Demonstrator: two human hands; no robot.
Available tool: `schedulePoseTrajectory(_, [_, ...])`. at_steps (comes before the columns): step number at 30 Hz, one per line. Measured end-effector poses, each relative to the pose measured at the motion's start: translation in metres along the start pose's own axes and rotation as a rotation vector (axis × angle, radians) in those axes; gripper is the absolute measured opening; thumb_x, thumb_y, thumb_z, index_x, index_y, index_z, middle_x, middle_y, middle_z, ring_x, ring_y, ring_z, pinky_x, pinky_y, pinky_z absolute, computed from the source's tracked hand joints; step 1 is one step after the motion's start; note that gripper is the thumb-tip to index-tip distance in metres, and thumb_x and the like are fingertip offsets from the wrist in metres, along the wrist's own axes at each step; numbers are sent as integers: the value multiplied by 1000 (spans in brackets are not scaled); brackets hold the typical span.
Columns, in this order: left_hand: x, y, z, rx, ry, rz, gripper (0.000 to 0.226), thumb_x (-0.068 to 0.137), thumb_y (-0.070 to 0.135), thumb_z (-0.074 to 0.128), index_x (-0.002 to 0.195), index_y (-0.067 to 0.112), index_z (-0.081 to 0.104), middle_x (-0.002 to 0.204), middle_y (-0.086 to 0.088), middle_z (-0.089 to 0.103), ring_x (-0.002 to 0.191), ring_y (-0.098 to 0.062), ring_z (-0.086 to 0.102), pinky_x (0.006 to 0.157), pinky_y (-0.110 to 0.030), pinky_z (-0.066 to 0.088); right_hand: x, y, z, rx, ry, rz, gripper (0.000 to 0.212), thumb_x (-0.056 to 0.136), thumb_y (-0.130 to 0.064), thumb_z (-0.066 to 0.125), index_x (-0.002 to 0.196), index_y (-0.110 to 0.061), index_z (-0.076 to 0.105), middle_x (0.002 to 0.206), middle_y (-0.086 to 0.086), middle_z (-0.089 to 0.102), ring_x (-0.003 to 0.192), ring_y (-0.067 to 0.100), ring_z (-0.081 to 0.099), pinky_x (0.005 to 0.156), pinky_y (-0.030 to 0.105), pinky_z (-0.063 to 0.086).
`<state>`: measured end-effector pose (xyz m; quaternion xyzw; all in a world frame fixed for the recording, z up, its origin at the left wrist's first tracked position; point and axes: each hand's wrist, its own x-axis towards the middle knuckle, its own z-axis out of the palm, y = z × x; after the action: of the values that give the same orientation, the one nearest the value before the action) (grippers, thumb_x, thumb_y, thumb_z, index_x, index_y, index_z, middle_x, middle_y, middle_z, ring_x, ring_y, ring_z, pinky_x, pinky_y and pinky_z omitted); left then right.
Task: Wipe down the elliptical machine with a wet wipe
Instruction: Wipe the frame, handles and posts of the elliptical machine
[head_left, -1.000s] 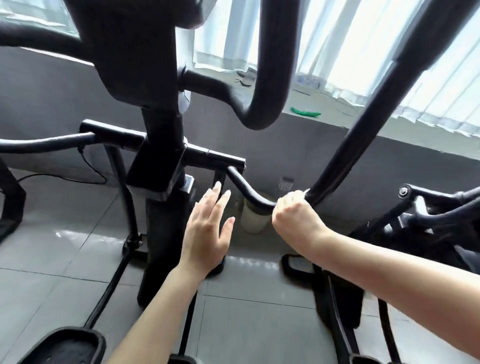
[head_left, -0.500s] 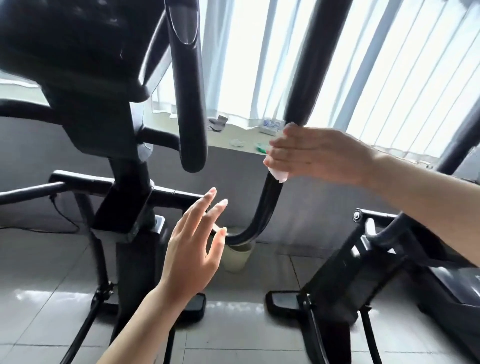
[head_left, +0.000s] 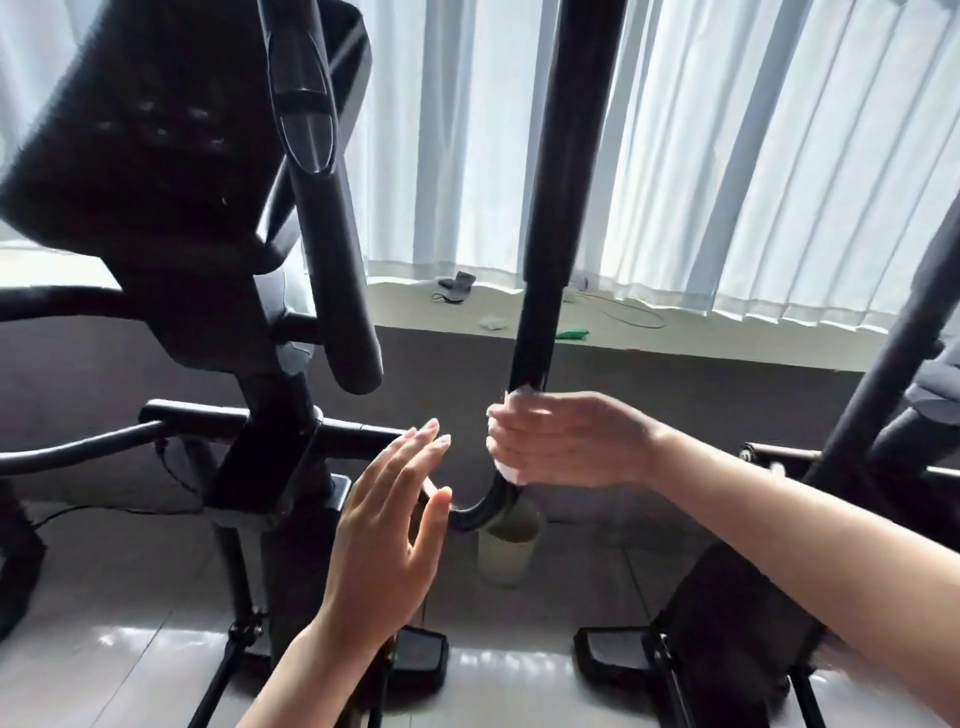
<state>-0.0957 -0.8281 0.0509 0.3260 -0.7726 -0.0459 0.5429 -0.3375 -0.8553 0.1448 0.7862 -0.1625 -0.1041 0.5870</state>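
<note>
Down the black tubular handlebar (head_left: 535, 322) slides the right hand (head_left: 566, 441) since half a second ago, fingers wrapped round the thin white wet wipe (head_left: 511, 474) and bar. Left hand (head_left: 389, 535) hovers, fingers wide. Limp and slick, the wipe probably needs firm wrapping. Beyond: glossy tiled floor (head_left: 130, 649), cluttered windowsill (head_left: 675, 338), white curtains (head_left: 753, 156).

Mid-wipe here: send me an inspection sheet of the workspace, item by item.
Surface: glossy tiled floor, light glare.
Job's things: white wipe wrapped round the black handlebar, above its lower bend.
Clutter: pale cup on the floor under the bend; small bits and a green item on the sill.
Hands: right hand grips wipe and bar; left hand open, free.
Cables: black cable along the floor, left; thin wire on the sill.
Surroundings: white curtain, grey wall.
</note>
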Motion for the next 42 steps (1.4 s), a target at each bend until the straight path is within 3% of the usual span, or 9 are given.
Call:
schedulePoseTrajectory(4, [8,2,3,-20,53,-13,39,95,26,47,134,20,50,143,2,51,136,-9,43,113,-27,33,-5,75,0,-103,206,262,27,103,-22,45,127,-14,53,132,2,58,130,22,43,119,34,16])
schedulePoseTrajectory(7, [16,4,2,-24,87,-17,38,96,26,47,133,21,48,142,2,50,135,-10,44,113,-25,33,1,51,7,37,215,393,33,103,-34,41,121,-12,56,129,6,63,129,24,42,118,37,17])
schedulePoseTrajectory(15, [28,7,-31,54,166,30,35,95,23,48,129,21,51,138,1,53,131,-3,45,110,-18,31,16,-53,7,304,181,285,18,99,-19,52,99,-15,69,106,-2,69,116,18,59,120,34,21])
schedulePoseTrajectory(19, [45,7,-57,-45,333,-56,30,96,28,45,125,26,55,131,11,56,125,-5,50,102,-23,41,69,3,-31,470,583,442,20,99,-13,55,102,-5,73,112,9,71,119,24,59,112,34,37])
schedulePoseTrajectory(23, [77,12,-87,-276,454,-215,29,93,44,43,119,40,54,125,19,58,116,-5,56,93,-10,40,143,106,-75,380,921,500,17,88,-4,65,104,-5,73,114,11,70,117,27,58,112,34,32])
schedulePoseTrajectory(28, [103,12,-118,-212,480,-199,29,94,49,39,120,46,51,129,22,52,120,-3,53,92,-7,37,216,217,-93,347,945,803,12,85,-10,66,92,-5,75,105,12,72,110,35,64,99,48,48])
schedulePoseTrajectory(31, [100,6,-124,-207,501,-189,27,94,51,39,117,53,51,131,24,49,124,-11,52,98,-21,43,223,201,-61,522,724,782,33,95,-22,49,90,0,72,98,12,72,119,33,58,110,35,35])
schedulePoseTrajectory(37, [84,1,-109,-181,420,-222,36,95,50,35,126,40,49,136,15,47,123,-13,53,100,-20,44,218,139,-44,849,1007,679,30,93,-16,55,73,2,68,84,16,70,97,26,65,112,23,28])
schedulePoseTrajectory(42, [69,-1,-97,-250,387,-305,50,92,60,34,130,34,52,128,21,51,117,-3,57,100,-30,47,191,57,-33,988,1041,687,36,100,-19,46,84,3,70,88,8,71,116,22,56,115,35,27])
